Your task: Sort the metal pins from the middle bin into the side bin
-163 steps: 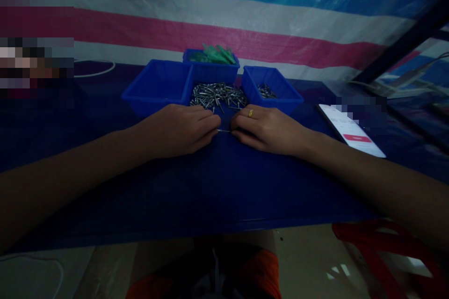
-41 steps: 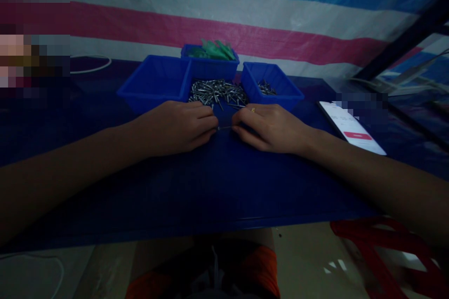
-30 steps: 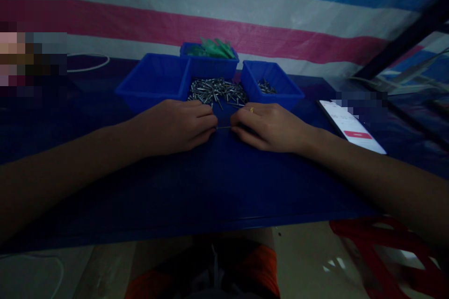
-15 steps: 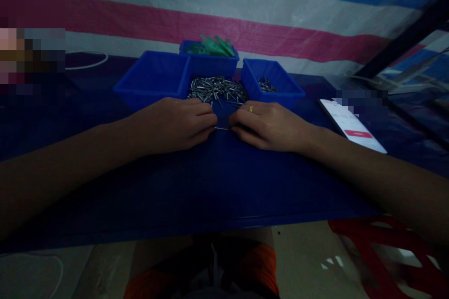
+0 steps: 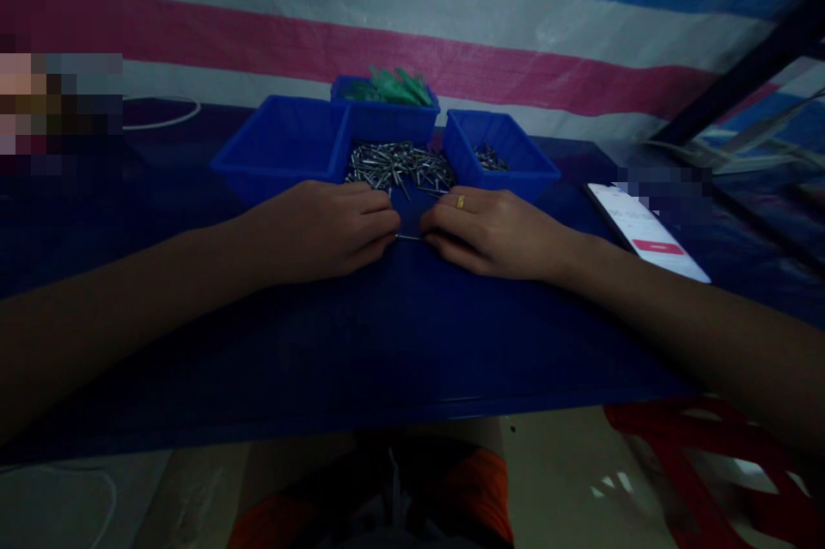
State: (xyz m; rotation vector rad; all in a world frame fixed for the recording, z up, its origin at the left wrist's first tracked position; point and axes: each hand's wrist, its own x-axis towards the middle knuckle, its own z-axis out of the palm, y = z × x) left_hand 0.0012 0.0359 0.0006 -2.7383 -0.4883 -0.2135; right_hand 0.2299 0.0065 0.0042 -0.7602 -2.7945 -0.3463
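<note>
A thin metal pin (image 5: 409, 237), which looks like a blind rivet, spans the gap between my two hands just above the blue table. The fingers of my left hand (image 5: 341, 227) are pinched at its left end. At its right end my right hand (image 5: 493, 231), with a gold ring, is also closed in a pinch. Both ends are hidden by the fingers. Right behind my hands lies a loose pile of similar metal pins (image 5: 396, 162). More metal pins (image 5: 490, 157) lie in the right blue bin (image 5: 528, 158).
A blue bin (image 5: 280, 132) stands behind my left hand. Green plastic packets (image 5: 400, 87) fill the back bin (image 5: 393, 119). To the right a phone (image 5: 650, 231) lies on the table (image 5: 400, 343). A red stool (image 5: 702, 463) stands below, and a striped sheet (image 5: 516, 42) hangs behind.
</note>
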